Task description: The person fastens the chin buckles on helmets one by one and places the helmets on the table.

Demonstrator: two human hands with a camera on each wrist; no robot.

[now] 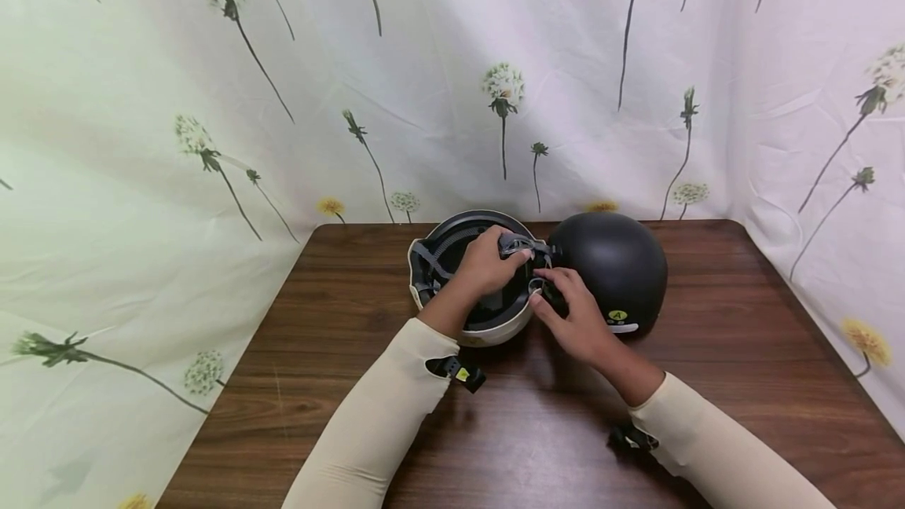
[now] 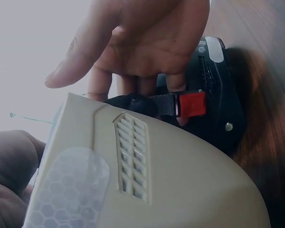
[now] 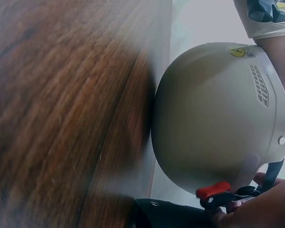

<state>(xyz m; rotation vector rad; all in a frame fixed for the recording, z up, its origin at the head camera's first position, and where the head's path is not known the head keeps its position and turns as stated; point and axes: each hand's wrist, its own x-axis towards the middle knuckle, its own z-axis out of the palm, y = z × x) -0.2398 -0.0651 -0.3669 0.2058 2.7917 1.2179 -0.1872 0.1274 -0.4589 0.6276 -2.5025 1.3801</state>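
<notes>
A cream helmet [image 1: 495,334] lies upside down on the table, its black lining and grey straps facing up. My left hand [image 1: 488,261] reaches over its opening and grips a grey strap [image 1: 518,243] at the far right rim. At the right side of the rim, my right hand [image 1: 576,316] holds the dark chin strap [image 2: 164,104] with curled fingers. The strap's red buckle [image 2: 192,104] hangs beside those fingers, outside the cream shell. In the right wrist view the red buckle [image 3: 213,190] shows below the shell, close to the right fingers.
A black helmet [image 1: 611,265] sits dome up, directly right of the cream one. Both stand near the back edge of the brown wooden table [image 1: 339,297]. A white curtain [image 1: 438,100] printed with dandelions hangs behind and at both sides.
</notes>
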